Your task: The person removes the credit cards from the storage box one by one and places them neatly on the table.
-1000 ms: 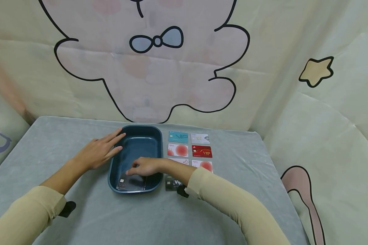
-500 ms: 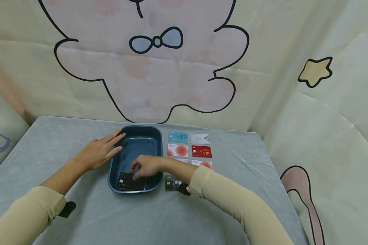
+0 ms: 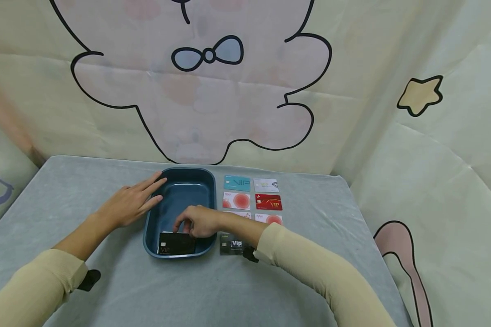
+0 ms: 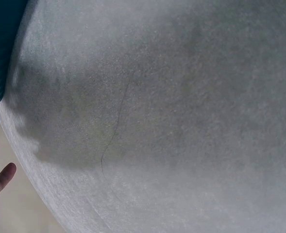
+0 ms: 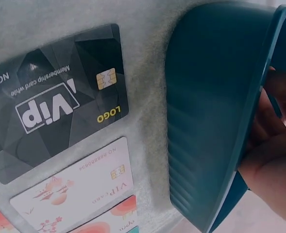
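Observation:
A blue tray [image 3: 185, 194] stands on the cloth-covered table. My left hand [image 3: 131, 202] rests on its left rim with the fingers straight; in the left wrist view part of the hand shows at the lower left edge. Inside the tray's near end is a black VIP card [image 3: 176, 244], its upper edge raised and showing a pale line. My right hand [image 3: 199, 221] reaches over the tray's right rim and pinches that edge with curled fingers. In the right wrist view the tray wall hides most of the card and some of the fingers.
Right of the tray, cards lie in two columns: a teal VIP card [image 3: 237, 183], a silver card [image 3: 266, 185], a red VIP card [image 3: 268, 202], several white-and-red ones [image 3: 236, 200] and a dark grey Vip card [image 5: 60, 97]. The right forearm crosses over the nearer ones.
The right hand has gone from reaching over the flat black card to pinching its upper edge, which has tilted up. The left hand stays on the tray rim.

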A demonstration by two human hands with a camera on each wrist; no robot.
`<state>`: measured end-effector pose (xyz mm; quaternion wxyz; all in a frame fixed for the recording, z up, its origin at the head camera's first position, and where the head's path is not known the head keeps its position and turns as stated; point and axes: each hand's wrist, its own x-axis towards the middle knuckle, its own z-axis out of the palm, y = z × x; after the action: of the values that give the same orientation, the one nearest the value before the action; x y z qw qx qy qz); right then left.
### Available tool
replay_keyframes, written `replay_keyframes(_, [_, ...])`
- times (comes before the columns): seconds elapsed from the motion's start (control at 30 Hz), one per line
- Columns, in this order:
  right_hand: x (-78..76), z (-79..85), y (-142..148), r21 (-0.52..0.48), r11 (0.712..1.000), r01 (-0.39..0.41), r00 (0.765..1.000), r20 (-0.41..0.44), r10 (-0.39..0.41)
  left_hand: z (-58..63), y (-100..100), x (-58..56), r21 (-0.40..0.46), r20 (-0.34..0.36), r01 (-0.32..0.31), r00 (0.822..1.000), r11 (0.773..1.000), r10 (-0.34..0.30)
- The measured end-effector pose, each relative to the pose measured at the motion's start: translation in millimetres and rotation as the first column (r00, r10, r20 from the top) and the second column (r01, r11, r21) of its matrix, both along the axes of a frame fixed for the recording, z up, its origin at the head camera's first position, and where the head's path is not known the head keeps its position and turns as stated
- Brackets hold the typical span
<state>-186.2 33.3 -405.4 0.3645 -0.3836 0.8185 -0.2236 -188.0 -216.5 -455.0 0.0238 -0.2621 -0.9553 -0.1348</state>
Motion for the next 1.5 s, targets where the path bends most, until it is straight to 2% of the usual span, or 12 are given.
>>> replay_keyframes(0.1, [0.7,1.0,1.3,-0.037,0.999,0.0,0.999,-0.036,-0.001,0.5,0.1,0.1,0.002,0.0,-0.003,1.0,1.0,0.003])
replay_keyframes(0.4, [-3.4,13.5,13.8,-0.182,0.983,0.028,0.997,-0.06,-0.04,1.5,0.6,1.2,0.013,-0.001,-0.01,1.0,1.0,0.01])
replay_keyframes(0.6, [-6.1,25.4,32.4,-0.252,0.965,0.08,0.996,-0.015,-0.086,0.7,1.4,0.4,-0.002,0.023,-0.027,0.999,1.0,0.027])
replay_keyframes(0.9, [-3.7,39.8,72.9,-0.218,0.959,0.184,0.982,-0.003,-0.189,-0.6,2.4,0.2,0.0,0.011,-0.031,0.999,1.0,0.031])
replay_keyframes(1.23, [0.4,52.1,114.9,-0.249,0.941,0.228,0.973,0.083,-0.214,0.2,0.6,2.0,0.004,0.011,-0.022,1.0,1.0,0.022])
replay_keyframes(1.5, [5.5,51.4,144.0,-0.225,0.943,0.246,0.969,0.092,-0.231,-0.3,0.5,1.3,-0.007,0.017,-0.017,1.0,1.0,0.018])
